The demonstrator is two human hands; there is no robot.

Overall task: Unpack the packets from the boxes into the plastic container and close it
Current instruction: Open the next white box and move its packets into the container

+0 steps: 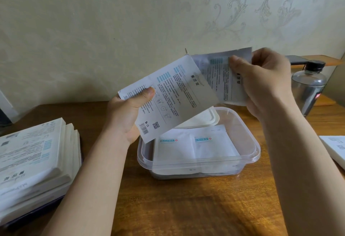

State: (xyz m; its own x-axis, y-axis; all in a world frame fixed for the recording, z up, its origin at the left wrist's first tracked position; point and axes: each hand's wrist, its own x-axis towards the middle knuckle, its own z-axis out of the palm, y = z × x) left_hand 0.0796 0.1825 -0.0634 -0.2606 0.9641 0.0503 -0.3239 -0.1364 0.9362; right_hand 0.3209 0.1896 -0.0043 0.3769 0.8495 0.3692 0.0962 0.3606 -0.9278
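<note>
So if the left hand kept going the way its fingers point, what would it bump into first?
The left hand, gripping the box, points up and to the right. The first thing that way looks like the packet the right hand is pulling out, then that hand itself. Depth is hard to judge.

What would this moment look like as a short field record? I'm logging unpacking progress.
left hand: holds a box tilted above the container
right hand: grips a packet at the box's open end
container: clear, open, on the table
contents: two packets lying flat, side by side
lid: white, leaning in at the container's far edge
stack of boxes: at the left
bottle: at the right
</note>
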